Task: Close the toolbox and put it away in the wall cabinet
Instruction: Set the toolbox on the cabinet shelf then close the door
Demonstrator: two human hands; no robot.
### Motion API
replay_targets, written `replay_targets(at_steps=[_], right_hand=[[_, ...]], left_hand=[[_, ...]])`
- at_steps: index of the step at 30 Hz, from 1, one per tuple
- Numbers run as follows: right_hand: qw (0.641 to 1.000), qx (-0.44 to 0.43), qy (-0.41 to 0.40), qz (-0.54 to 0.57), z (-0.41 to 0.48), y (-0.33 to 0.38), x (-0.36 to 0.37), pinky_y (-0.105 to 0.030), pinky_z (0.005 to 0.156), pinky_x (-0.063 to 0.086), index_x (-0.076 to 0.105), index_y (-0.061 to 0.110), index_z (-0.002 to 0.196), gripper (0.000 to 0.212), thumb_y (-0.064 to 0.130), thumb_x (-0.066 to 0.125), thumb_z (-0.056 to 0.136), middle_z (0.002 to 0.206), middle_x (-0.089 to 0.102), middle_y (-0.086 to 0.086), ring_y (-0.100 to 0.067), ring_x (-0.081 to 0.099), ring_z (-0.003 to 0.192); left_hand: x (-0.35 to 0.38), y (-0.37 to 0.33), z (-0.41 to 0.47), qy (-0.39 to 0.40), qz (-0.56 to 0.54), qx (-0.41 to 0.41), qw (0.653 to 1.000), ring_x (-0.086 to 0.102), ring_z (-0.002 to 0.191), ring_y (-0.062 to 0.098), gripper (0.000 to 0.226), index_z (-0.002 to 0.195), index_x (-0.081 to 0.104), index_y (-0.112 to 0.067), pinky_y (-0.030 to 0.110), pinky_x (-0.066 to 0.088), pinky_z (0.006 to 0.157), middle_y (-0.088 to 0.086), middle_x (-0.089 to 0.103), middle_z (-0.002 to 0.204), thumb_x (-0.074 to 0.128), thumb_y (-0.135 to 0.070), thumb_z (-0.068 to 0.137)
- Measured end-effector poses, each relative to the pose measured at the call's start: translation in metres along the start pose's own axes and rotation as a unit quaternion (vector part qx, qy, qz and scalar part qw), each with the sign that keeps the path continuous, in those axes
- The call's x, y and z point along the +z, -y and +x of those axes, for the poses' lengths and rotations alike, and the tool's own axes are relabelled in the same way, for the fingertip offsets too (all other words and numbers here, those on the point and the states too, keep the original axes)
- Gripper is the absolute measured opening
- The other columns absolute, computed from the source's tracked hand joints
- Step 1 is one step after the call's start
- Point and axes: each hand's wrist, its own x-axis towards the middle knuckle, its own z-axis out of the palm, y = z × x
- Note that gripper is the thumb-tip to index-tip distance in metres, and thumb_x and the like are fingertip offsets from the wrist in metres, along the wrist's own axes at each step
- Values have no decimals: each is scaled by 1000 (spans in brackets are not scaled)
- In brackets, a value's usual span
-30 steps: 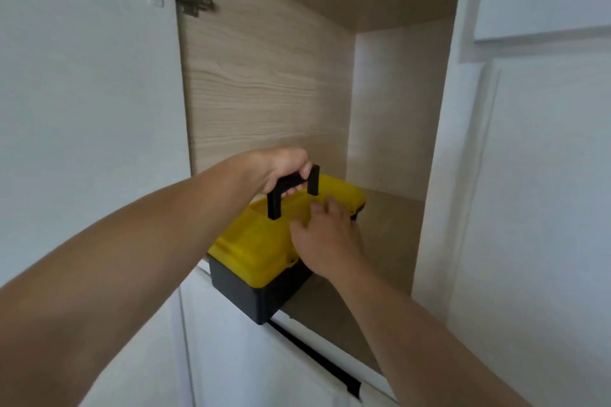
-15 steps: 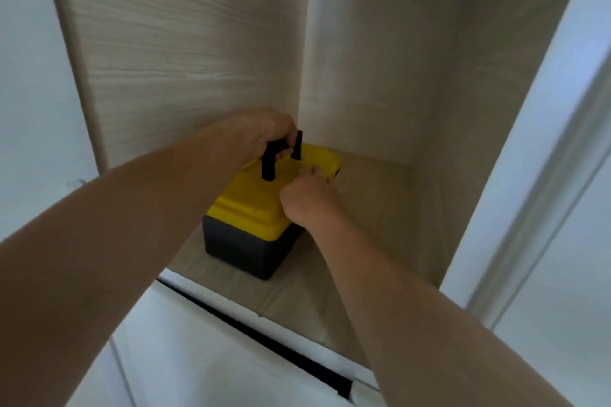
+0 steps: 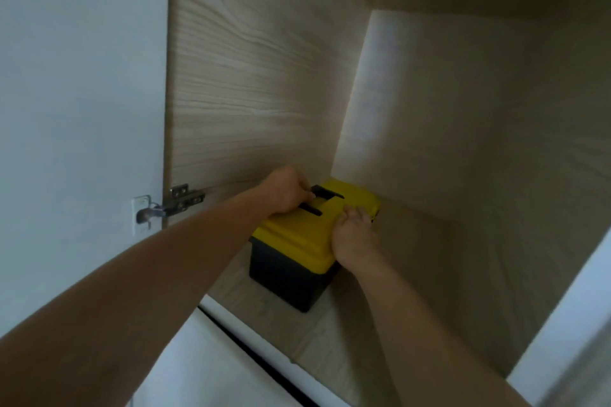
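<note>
Inside the wall cabinet (image 3: 258, 82), the closed toolbox (image 3: 297, 248), yellow lid over black base, sat on the cabinet floor near the left side panel, towards the back corner. The left hand (image 3: 287, 190) lay at the folded-down black handle (image 3: 325, 196), its grip on it impossible to confirm, while the right hand (image 3: 353, 236) pressed loosely curled against the lid's right edge, grasping nothing. A metal hinge (image 3: 180, 203) showed on the open door (image 3: 79, 76).
</note>
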Motion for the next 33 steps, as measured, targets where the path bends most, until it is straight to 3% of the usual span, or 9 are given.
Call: replay_targets(at_steps=[4,6,9,11,15,21,25,29,33], right_hand=[[1000,7,8,18,2,-4,-2,-49,117,13,25,1,144,51,2,19,93,161,12,-9,-29,3,146],[999,11,-2,42,-4,-4,-3,-48,116,15,24,5,146,51,7,17,95,160,14,-8,-28,8,146],[999,14,-22,48,-16,3,-11,-47,112,24,34,2,141,46,17,19,100,154,29,-17,-35,23,140],[997,-3,-44,69,-30,9,-16,-49,108,29,37,4,139,48,28,20,101,149,34,-21,-39,32,134],[989,-97,-77,83,-76,21,-29,-53,109,30,28,16,148,59,48,24,98,157,26,-13,-35,28,139],[950,-278,-138,-45,-141,40,-49,-47,112,27,27,19,148,56,45,32,98,159,21,-11,-31,22,143],[930,-338,-129,-67,-177,56,-60,-46,117,18,20,23,150,57,46,29,99,161,14,-8,-30,17,144],[905,-389,-147,-97,-204,80,-71,-44,117,14,18,22,151,57,43,32,99,162,12,-7,-27,14,146],[882,-429,-170,-98,-222,124,-80,-41,116,14,17,22,151,56,40,31,99,162,10,-7,-24,12,146]], left_hand=[[-5,4,-32,-43,-29,3,999,62,100,24,30,110,70,-15,32,48,80,6,69,110,59,-33,89],[-11,10,-59,-54,-29,-12,998,61,97,25,37,122,64,-14,34,51,83,7,66,113,56,-33,90],[-30,17,-102,-60,-14,-22,998,62,93,24,34,118,63,-9,38,54,86,8,65,105,55,-28,91],[-46,18,-131,-82,-12,-34,996,60,99,23,34,116,64,-6,35,50,87,11,65,114,57,-26,89],[-71,11,-187,-121,28,-67,990,51,123,25,46,130,56,-14,28,39,96,8,55,137,60,-29,87],[-95,-4,-273,-174,73,-84,978,58,109,26,40,124,61,-17,27,43,87,8,57,125,61,-28,86],[-124,-3,-320,-218,111,-110,963,56,113,28,45,130,56,-17,37,45,96,10,49,135,61,-31,87],[-168,17,-369,-330,128,-158,922,53,114,29,47,132,52,-16,37,45,91,12,43,139,59,-24,86],[-216,43,-423,-512,131,-212,822,47,118,35,46,128,53,-11,44,44,90,17,46,133,54,-12,82]])
